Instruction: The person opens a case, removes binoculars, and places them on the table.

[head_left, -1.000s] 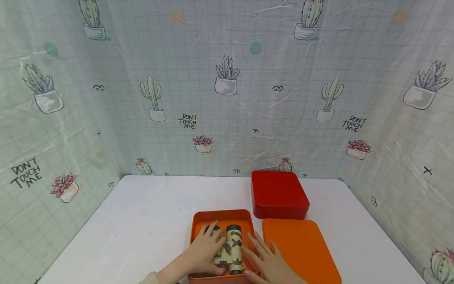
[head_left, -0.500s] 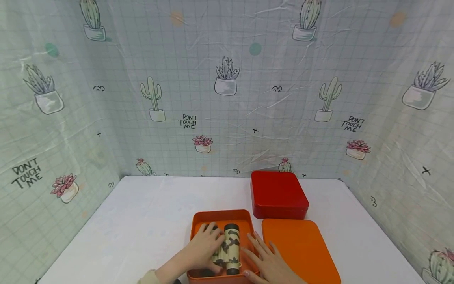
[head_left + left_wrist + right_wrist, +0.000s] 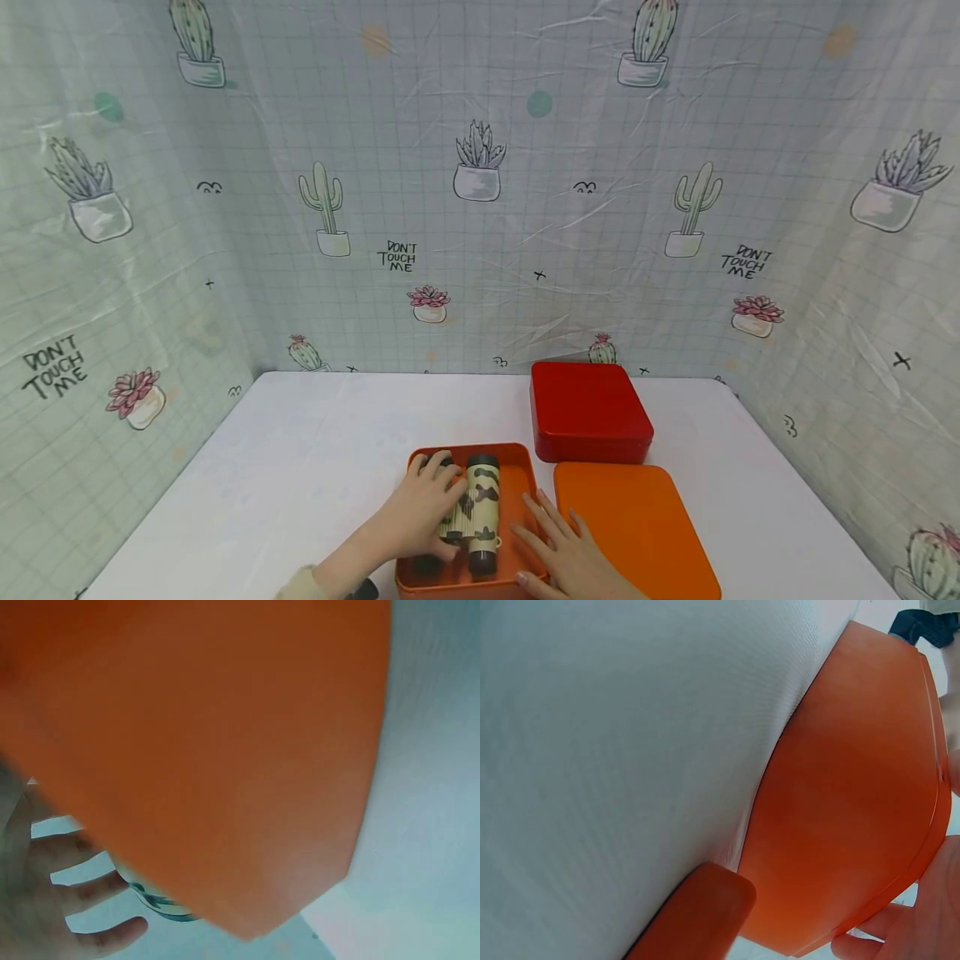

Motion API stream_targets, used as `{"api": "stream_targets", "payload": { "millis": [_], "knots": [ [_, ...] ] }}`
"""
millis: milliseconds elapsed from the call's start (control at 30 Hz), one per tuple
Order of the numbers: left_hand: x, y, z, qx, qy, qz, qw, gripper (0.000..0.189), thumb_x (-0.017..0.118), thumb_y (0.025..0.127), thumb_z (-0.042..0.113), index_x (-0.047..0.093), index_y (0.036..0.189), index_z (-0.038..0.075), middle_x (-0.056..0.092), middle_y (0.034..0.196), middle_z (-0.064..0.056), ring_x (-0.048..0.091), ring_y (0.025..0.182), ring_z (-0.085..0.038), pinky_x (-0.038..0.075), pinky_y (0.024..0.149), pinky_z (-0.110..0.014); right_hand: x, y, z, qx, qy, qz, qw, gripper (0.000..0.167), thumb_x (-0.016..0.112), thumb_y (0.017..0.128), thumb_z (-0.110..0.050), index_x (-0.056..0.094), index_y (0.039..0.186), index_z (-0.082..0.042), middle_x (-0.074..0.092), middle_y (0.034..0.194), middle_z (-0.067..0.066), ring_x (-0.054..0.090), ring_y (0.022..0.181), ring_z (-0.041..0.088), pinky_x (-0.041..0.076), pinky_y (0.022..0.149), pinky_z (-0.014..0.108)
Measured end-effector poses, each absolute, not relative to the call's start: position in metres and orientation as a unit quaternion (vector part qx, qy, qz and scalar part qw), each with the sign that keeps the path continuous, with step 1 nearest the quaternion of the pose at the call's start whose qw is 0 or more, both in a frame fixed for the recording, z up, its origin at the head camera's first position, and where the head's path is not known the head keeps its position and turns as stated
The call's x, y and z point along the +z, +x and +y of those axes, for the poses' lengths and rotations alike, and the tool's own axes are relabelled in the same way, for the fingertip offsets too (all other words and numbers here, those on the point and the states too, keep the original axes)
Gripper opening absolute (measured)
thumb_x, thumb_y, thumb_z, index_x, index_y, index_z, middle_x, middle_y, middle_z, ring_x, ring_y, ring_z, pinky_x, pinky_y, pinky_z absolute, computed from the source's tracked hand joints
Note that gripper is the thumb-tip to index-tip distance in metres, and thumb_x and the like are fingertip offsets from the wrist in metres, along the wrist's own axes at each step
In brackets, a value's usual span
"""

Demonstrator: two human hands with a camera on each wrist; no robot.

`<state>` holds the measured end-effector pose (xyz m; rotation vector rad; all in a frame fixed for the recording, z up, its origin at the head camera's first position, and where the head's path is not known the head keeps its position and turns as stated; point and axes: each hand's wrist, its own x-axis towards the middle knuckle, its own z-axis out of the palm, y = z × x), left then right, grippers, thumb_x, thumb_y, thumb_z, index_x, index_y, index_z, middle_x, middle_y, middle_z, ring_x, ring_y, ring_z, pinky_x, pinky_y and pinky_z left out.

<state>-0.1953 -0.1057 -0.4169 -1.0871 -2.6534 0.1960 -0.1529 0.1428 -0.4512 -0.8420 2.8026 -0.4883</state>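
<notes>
Camouflage-patterned binoculars (image 3: 483, 508) lie inside an open orange box (image 3: 517, 450), tipped toward its left side. My left hand (image 3: 420, 510) reaches over the left wall and grips the left barrel, fingers curled over it; that barrel is largely hidden beneath the hand. In the left wrist view the box's outer wall (image 3: 247, 750) fills most of the picture, with the fingers of my left hand (image 3: 60, 892) spread past its edge. My right hand (image 3: 573, 554) rests on the right rim of the box, fingers fairly straight, apart from the binoculars.
An orange lid (image 3: 637, 525) lies flat to the right of the box. Behind it stands a closed red box (image 3: 592, 412). The white table (image 3: 322, 450) meets a cactus-printed curtain (image 3: 480, 275) at the back and sides.
The binoculars have shifted leftward and away from me inside the box, carried by my left hand. My right hand has stayed at the right rim.
</notes>
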Motion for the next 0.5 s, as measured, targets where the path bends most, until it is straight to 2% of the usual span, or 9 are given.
{"api": "stream_targets", "payload": {
  "millis": [200,500],
  "knots": [
    [-0.405,-0.196,-0.11,0.061,-0.371,-0.915,0.146,0.072,0.066,0.056,0.066,0.052,0.107,0.017,0.053,0.109,-0.003,0.041,0.116,-0.031,0.036,0.088,-0.048,-0.45,-0.155,0.143,-0.154,-0.28,0.943,0.09,0.064,0.03,0.085,-0.063,0.038,0.136,-0.025,0.017,0.15,0.007,0.011,0.135,0.036,0.018,0.096,0.069],
    [-0.392,-0.192,-0.121,0.046,-0.342,-0.929,0.133,0.07,0.069,0.054,0.062,0.054,0.105,0.016,0.053,0.11,-0.004,0.04,0.116,-0.033,0.035,0.089,-0.052,-0.451,-0.155,0.145,-0.142,-0.29,0.944,0.069,0.063,0.032,0.085,-0.061,0.039,0.135,-0.025,0.018,0.15,0.007,0.012,0.135,0.036,0.02,0.097,0.068]
  ]
}}
